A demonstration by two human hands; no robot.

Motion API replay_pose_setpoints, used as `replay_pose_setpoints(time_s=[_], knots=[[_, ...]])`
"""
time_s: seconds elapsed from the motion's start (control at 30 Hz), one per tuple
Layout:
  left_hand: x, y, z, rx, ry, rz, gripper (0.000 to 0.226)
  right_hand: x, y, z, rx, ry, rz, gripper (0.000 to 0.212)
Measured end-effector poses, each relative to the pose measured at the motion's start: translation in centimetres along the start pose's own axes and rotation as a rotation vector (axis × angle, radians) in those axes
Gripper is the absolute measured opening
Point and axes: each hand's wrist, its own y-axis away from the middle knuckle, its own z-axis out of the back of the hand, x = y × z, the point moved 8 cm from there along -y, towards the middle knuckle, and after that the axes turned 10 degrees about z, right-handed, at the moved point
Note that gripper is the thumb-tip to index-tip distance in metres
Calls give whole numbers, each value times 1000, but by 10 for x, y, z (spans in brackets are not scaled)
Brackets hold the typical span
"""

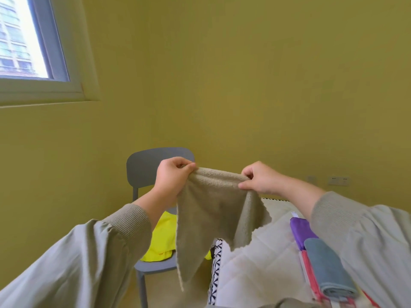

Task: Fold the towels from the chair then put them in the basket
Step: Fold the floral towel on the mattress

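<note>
Left hand (172, 177) and right hand (259, 178) both pinch the beige terry towel's (211, 210) top edge, held above the grey plastic chair (142, 167); probably mid-fold; match corners before lowering.

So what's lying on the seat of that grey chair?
A yellow cloth lies on the chair seat. The beige towel, held up by the left hand and right hand, hangs in front and covers the seat's right part, so whatever else lies there is hidden.
</note>
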Motion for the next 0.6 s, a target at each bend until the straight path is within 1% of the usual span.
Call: replay_pose_setpoints(time_s=[0.07, 0.13, 0.23, 0.3, 0.37, 0.47, 0.5, 0.53, 0.57, 0.6], knots=[[1, 1, 7, -78, -87, -51, 14, -4, -1, -4, -31, -8, 0, 32], [4, 1, 8, -88, -119, -75, 11, -5, -3, -9, -75, -14, -3, 30], [14, 0, 2, -27, -103, -30, 40, -4, -5, -12, -140, -1, -3, 24], [18, -1, 0, -5, -108, -6, 47, -6, -6, -9, -182, 44, -6, 23], [22, -3, -4, 54, -81, 25, 42, -6, -6, -6, -206, 70, -5, 30], [28, -1, -20, 231, -89, 83, 16, -6, -8, -3, -231, 52, 9, 35], [29, 1, -25, 265, -134, 86, 16, -5, -9, -3, -234, 59, 15, 36], [30, 1, -28, 268, -180, 77, 19, -4, -9, -2, -227, 84, 19, 37], [27, 2, -27, 228, -230, 44, 19, -3, -9, -2, -208, 134, 22, 38], [23, 2, -22, 148, -282, -10, 15, -3, -9, -2, -178, 203, 20, 39]])
